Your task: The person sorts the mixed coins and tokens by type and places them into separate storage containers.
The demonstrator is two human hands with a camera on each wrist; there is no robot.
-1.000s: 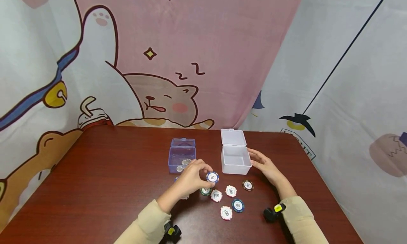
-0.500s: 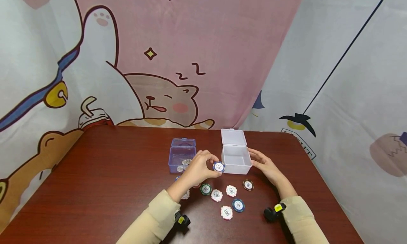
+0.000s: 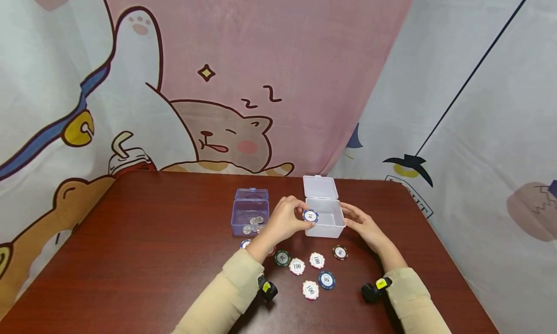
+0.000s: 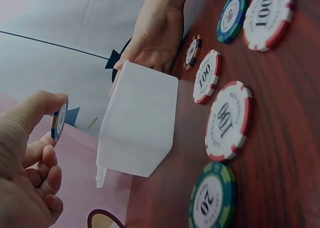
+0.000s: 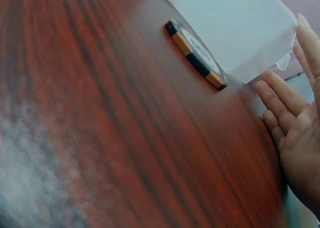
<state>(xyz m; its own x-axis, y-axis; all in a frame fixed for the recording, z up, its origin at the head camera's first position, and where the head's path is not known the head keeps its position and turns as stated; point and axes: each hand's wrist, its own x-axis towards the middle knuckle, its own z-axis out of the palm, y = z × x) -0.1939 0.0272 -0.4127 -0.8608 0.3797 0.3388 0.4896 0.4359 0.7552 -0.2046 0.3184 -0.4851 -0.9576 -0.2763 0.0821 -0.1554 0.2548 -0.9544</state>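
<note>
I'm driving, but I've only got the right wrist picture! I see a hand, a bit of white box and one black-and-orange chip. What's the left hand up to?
Observer: In the head view, the left hand is pinching a blue-and-white chip marked 10.
Operator: Ooh! Are there any chips with bigger numbers?
Observer: Yes, the left wrist view shows three red-and-white chips marked 100.
Operator: Wow! And is there another box that I can't see?
Observer: There is. The head view shows a blue see-through box with some clear round pieces in it.
</note>
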